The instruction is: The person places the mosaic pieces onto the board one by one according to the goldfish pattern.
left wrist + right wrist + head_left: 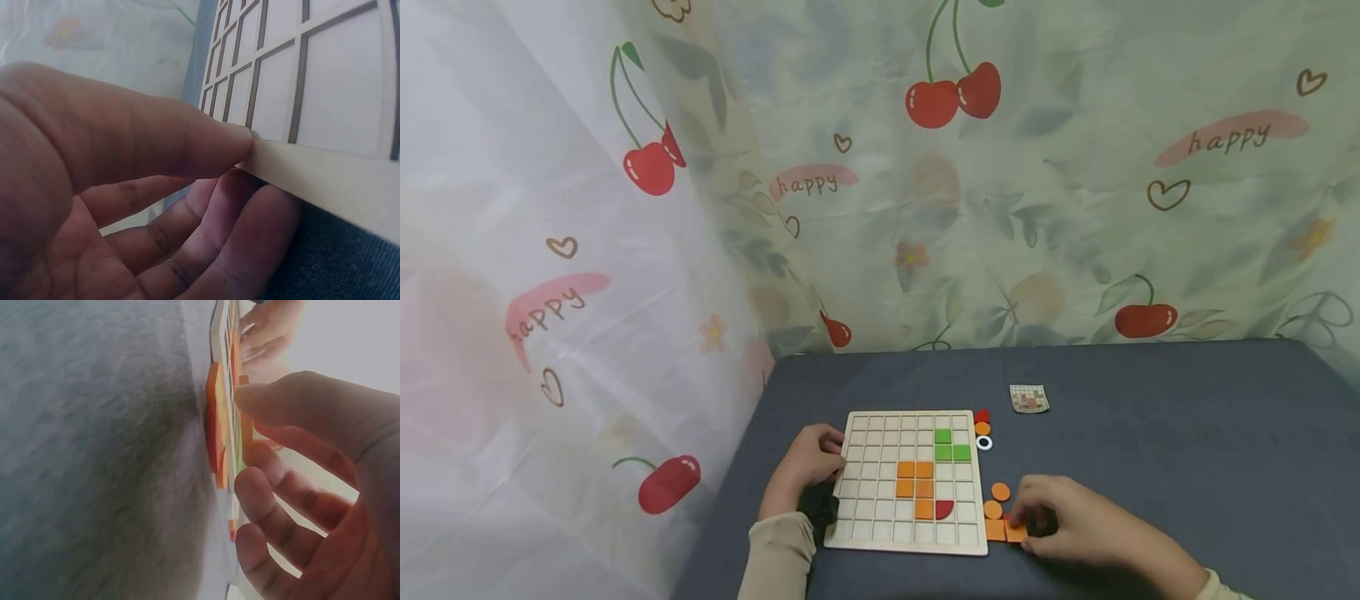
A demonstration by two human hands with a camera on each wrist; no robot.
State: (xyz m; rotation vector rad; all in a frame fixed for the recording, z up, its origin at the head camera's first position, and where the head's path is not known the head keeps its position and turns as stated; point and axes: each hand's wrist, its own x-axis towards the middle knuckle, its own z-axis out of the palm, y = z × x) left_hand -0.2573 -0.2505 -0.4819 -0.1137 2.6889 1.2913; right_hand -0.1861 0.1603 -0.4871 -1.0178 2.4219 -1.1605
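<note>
A pale wooden grid board [865, 504] lies on the dark tabletop. My left hand [811, 458] pinches its left edge, thumb [206, 147] on top by the rim and fingertips [269, 212] underneath. Set in the grid are several orange squares [923, 489], three green squares [943, 452] and a red quarter-round piece [943, 508]. Just past the board's lower right corner my right hand [1075, 517] pinches an orange square tile [1017, 533] between thumb and fingers; the tile's edge [247, 431] shows in the right wrist view. Another orange square [995, 530] lies beside it.
Two orange discs [1001, 492] lie right of the board, with a bit of red piece by the right fingertips. Higher along that edge are a red piece [982, 415], an orange disc [982, 428] and a white ring [984, 443]. A small printed card [1028, 398] lies farther back.
</note>
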